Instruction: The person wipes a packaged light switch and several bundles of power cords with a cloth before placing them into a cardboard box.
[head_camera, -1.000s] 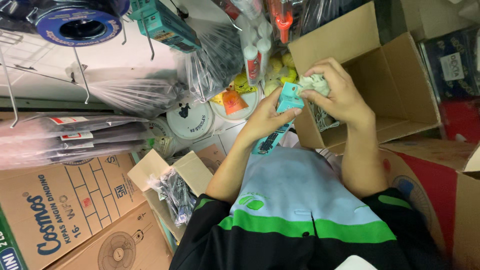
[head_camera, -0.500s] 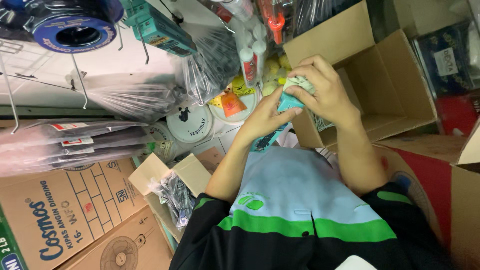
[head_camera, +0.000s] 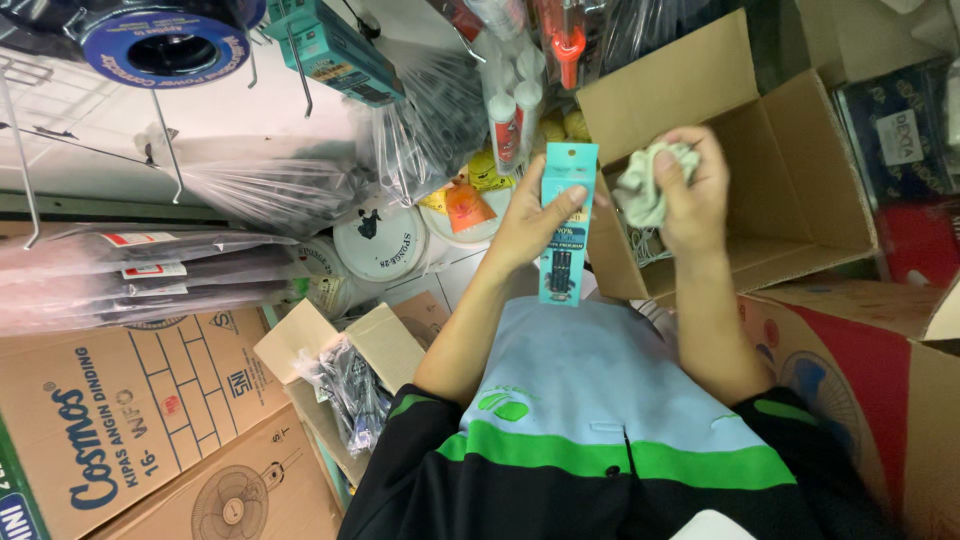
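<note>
Holding a slim teal carton (head_camera: 567, 222) upright in the left hand (head_camera: 527, 215), thumb pressed across its front face and the other fingers wrapped behind, just in front of the open cardboard box (head_camera: 800, 180). Clutching a crumpled pale cloth (head_camera: 650, 185) in the right hand (head_camera: 695, 190), fingers curled tight around the wad, just right of the carton's top and apart from it by a small gap. Looks light and stiff, that carton: thin printed card with a hang tab at the top and a dark window low on the front, so probably easy to dent under a hard squeeze and a little slick on its glossy faces. Best taken across the middle on the two broad faces, as now, rather than by the tab or the window. Seems soft and nearly weightless, the cloth, bunching to any grip and unlikely to slip. Crowding the left and far side: hanging clear plastic bags (head_camera: 300, 170), white tubes (head_camera: 505, 115) and a round white tub lid (head_camera: 380, 243). Standing at near left, a large printed fan carton (head_camera: 120, 400) beside a smaller open box of dark bagged parts (head_camera: 350, 385).
</note>
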